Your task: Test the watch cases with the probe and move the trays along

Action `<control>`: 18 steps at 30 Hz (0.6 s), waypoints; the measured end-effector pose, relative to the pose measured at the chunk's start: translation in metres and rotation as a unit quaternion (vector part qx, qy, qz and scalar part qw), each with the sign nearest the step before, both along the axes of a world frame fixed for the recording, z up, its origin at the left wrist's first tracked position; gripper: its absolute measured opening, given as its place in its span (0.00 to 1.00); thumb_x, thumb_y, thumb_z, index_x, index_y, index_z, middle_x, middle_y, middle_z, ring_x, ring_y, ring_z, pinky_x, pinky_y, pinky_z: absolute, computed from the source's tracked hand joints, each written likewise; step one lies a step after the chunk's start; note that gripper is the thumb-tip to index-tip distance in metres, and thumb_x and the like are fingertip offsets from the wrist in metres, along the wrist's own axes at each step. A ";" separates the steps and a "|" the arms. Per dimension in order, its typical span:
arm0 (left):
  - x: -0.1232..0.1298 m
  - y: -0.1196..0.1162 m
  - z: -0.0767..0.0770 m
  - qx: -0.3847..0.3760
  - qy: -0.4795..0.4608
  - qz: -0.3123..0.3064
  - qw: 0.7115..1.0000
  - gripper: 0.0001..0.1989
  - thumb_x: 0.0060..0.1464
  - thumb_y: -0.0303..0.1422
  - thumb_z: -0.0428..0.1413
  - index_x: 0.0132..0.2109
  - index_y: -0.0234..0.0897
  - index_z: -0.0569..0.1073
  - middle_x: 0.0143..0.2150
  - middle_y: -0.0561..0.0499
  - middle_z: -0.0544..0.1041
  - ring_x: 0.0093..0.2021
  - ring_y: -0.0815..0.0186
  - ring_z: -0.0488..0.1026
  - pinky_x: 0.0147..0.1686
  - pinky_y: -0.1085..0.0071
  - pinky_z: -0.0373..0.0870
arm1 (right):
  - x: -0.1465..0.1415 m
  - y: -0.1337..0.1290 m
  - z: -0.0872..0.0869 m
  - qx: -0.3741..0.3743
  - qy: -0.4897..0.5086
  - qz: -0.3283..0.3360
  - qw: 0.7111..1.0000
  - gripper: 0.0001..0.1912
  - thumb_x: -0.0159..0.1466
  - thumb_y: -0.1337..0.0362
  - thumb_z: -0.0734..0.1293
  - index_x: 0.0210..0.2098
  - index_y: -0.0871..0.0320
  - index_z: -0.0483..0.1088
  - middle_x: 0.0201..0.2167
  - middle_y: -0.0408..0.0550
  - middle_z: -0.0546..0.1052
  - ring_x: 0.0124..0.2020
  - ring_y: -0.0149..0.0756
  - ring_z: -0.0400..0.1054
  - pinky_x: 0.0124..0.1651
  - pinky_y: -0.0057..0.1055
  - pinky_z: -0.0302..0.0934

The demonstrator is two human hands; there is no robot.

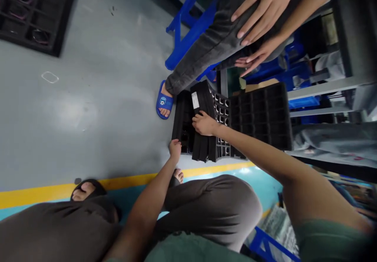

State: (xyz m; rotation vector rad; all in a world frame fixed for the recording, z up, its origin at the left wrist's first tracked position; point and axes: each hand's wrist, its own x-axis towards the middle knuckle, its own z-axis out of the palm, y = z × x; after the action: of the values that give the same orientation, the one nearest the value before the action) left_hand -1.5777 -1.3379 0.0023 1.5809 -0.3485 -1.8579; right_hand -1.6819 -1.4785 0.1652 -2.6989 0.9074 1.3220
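Two hands on black trays, low on a factory floor.

The black plastic compartment trays [260, 115] sit stacked and partly on edge on the grey floor [97, 117], a white label [195, 100] on one. The left hand [175, 149] and right hand [204, 123] are apart, both on the stack's edges; whether they are clamped, I cannot tell. Beyond, a co-worker's hands [259, 22] rest on grey trousers [218, 30], above a blue sandal [164, 100].

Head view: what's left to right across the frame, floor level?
black crate → blue sandal → left hand → right hand → black tray → grey shelf
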 end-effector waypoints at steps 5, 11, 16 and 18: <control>0.016 -0.015 -0.001 -0.054 -0.081 -0.072 0.993 0.10 0.67 0.27 0.56 0.52 0.32 0.76 0.41 0.48 0.81 0.38 0.66 0.80 0.42 0.68 0.78 | -0.004 0.000 0.008 -0.002 0.001 0.011 1.000 0.16 0.72 0.63 0.61 0.46 0.64 0.79 0.48 0.60 0.78 0.55 0.53 0.67 0.67 0.56 0.49; 0.023 -0.040 0.012 -0.237 -0.231 -0.227 0.916 0.21 0.64 0.21 0.52 0.60 0.35 0.77 0.57 0.39 0.80 0.58 0.57 0.77 0.60 0.61 0.71 | -0.015 -0.004 0.013 0.003 -0.018 0.028 0.999 0.17 0.72 0.63 0.61 0.45 0.64 0.80 0.47 0.60 0.78 0.54 0.54 0.67 0.66 0.56 0.49; 0.006 -0.088 0.025 -0.388 -0.302 -0.378 0.784 0.20 0.62 0.18 0.52 0.56 0.31 0.80 0.60 0.35 0.78 0.65 0.50 0.68 0.65 0.54 0.64 | -0.017 -0.006 0.012 -0.001 -0.042 0.027 0.999 0.17 0.71 0.63 0.61 0.45 0.64 0.80 0.47 0.60 0.79 0.53 0.53 0.68 0.66 0.55 0.49; -0.004 -0.105 0.028 -0.420 -0.325 -0.425 0.733 0.18 0.61 0.18 0.51 0.52 0.28 0.82 0.59 0.32 0.78 0.67 0.47 0.66 0.66 0.51 0.60 | -0.016 -0.007 0.010 0.001 -0.051 0.031 0.998 0.17 0.72 0.63 0.61 0.45 0.64 0.80 0.48 0.60 0.79 0.54 0.52 0.68 0.66 0.54 0.48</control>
State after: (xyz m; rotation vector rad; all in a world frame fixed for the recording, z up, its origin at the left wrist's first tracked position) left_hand -1.5812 -1.4433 0.0307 1.3720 -2.1865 -1.1753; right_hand -1.6984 -1.4853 0.1753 -2.7847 0.8178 1.1818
